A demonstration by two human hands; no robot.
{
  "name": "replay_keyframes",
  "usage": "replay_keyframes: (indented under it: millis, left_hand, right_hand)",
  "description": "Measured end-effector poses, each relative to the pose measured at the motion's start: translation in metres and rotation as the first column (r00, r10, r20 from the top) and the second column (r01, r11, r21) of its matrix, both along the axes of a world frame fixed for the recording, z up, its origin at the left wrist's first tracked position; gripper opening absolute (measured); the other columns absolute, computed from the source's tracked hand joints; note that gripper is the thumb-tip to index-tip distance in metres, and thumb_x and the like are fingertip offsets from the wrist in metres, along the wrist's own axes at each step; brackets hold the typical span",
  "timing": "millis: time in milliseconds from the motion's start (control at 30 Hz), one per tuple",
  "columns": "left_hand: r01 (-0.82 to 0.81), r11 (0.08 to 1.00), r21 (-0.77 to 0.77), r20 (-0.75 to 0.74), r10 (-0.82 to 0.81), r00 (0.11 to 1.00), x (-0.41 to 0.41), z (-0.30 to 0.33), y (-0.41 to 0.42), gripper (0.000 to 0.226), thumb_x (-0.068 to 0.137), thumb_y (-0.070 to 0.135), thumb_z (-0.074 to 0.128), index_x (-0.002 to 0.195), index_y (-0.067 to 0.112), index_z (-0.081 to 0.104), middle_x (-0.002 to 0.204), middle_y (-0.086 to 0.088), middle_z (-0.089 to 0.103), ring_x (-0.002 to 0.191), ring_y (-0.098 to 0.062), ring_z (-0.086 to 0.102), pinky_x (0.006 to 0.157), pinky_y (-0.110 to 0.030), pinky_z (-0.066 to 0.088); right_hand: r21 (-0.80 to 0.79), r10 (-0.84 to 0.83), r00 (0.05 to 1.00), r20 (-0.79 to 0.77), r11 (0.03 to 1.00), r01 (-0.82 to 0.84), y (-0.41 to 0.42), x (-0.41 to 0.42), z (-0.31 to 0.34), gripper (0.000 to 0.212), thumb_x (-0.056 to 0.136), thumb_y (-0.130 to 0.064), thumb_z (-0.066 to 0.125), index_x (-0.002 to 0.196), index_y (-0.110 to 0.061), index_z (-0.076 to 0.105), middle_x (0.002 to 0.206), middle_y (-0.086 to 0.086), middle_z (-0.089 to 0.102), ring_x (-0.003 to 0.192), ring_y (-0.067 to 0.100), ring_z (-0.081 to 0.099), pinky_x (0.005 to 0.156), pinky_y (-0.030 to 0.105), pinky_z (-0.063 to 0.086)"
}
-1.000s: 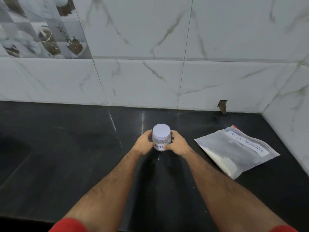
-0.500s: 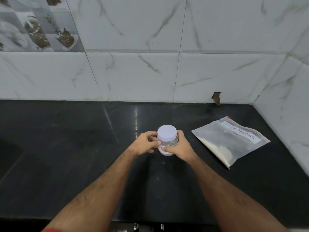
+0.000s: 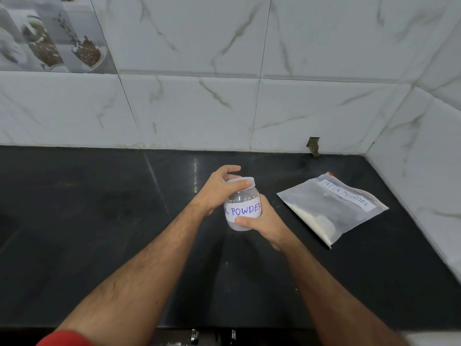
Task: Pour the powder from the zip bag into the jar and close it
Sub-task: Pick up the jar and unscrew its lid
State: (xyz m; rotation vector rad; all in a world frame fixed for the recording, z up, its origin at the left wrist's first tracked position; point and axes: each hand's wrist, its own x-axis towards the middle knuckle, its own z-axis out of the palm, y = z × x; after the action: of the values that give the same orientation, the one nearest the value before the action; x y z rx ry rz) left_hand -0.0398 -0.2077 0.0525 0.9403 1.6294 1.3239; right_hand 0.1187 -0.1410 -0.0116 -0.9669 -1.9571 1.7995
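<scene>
Black stone counter (image 3: 99, 233), marble-tile wall behind. Jar (image 3: 243, 208) held mid-scene, tilted; clear body, white label reading "POWDER", first letters hidden by left hand (image 3: 219, 193), which clasps the white lid (image 3: 245, 181). Right hand (image 3: 262, 221) wraps the jar's base. Zip bag (image 3: 331, 208) lies flat at right, white powder gathered along its near edge.

Left of hands: black countertop (image 3: 87, 221) bare, open passage.
Right: zip bag (image 3: 331, 208) lies flat, near the corner wall (image 3: 424, 171).
Behind: tiled backsplash (image 3: 199, 108) bounds reach.
</scene>
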Motion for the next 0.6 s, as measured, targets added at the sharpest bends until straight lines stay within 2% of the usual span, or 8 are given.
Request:
replay_keyframes:
  millis: [100, 167, 267, 400, 500, 600]
  left_hand:
    - [0.030, 0.999, -0.035, 0.034, -0.028, 0.999, 0.001, 0.007, 0.004, 0.060, 0.086, 0.025, 0.078, 0.137, 0.024, 0.047, 0.117, -0.006, 0.071, 0.097, -0.021, 0.074, 0.084, -0.034, 0.059]
    - [0.080, 0.994, -0.069, 0.045, -0.077, 0.996, 0.000, 0.014, 0.003, 0.062, 0.087, 0.026, 0.076, 0.141, 0.025, 0.044, 0.109, 0.000, 0.075, 0.094, -0.019, 0.074, 0.086, -0.034, 0.058]
    - [0.118, 0.987, -0.108, 0.037, -0.114, 0.993, 0.000, 0.023, 0.004, 0.059, 0.089, 0.027, 0.074, 0.140, 0.024, 0.046, 0.105, 0.001, 0.074, 0.093, -0.019, 0.074, 0.087, -0.035, 0.058]
    - [0.011, 0.997, -0.072, 0.048, -0.007, 0.999, 0.008, 0.024, 0.009, 0.057, 0.088, 0.024, 0.074, 0.138, 0.019, 0.048, 0.103, -0.005, 0.073, 0.084, -0.021, 0.073, 0.076, -0.034, 0.059]
    - [-0.113, 0.989, -0.096, 0.015, 0.115, 0.993, 0.019, 0.020, 0.014, 0.059, 0.085, 0.031, 0.076, 0.133, 0.017, 0.045, 0.095, -0.007, 0.074, 0.075, -0.021, 0.073, 0.069, -0.034, 0.059]
    - [-0.193, 0.974, -0.119, -0.074, 0.185, 0.980, 0.027, 0.016, 0.020, 0.072, 0.076, 0.046, 0.076, 0.134, 0.019, 0.042, 0.099, -0.006, 0.072, 0.083, -0.022, 0.075, 0.080, -0.040, 0.062]
  right_hand:
    - [-0.038, -0.029, 0.999, -0.027, 0.999, 0.028, -0.003, 0.002, 0.004, 0.082, 0.063, -0.027, 0.090, 0.133, -0.024, 0.047, 0.124, 0.001, 0.066, 0.116, 0.019, 0.066, 0.087, 0.037, 0.062]
    - [-0.058, 0.005, 1.000, -0.014, 0.998, -0.006, -0.003, 0.003, 0.009, 0.076, 0.069, -0.022, 0.087, 0.134, -0.025, 0.047, 0.126, 0.001, 0.065, 0.117, 0.021, 0.064, 0.088, 0.040, 0.062]
    - [-0.065, 0.007, 1.000, -0.027, 0.998, -0.009, -0.004, 0.004, 0.016, 0.073, 0.071, -0.019, 0.086, 0.133, -0.024, 0.047, 0.125, 0.002, 0.065, 0.116, 0.021, 0.064, 0.085, 0.039, 0.063]
    - [0.080, -0.068, 0.998, -0.020, 0.994, 0.069, -0.007, -0.002, 0.022, 0.073, 0.061, -0.031, 0.086, 0.125, -0.022, 0.054, 0.113, -0.002, 0.071, 0.106, 0.016, 0.070, 0.082, 0.029, 0.059]
    - [0.240, -0.184, 0.980, 0.077, 0.957, 0.161, -0.010, -0.003, 0.030, 0.083, 0.059, -0.036, 0.090, 0.128, -0.028, 0.044, 0.110, -0.009, 0.065, 0.101, 0.011, 0.065, 0.080, 0.027, 0.057]
    - [0.345, -0.262, 0.961, 0.084, 0.913, 0.219, -0.014, -0.002, 0.032, 0.085, 0.057, -0.037, 0.091, 0.125, -0.033, 0.041, 0.107, -0.013, 0.063, 0.095, 0.007, 0.064, 0.073, 0.024, 0.056]
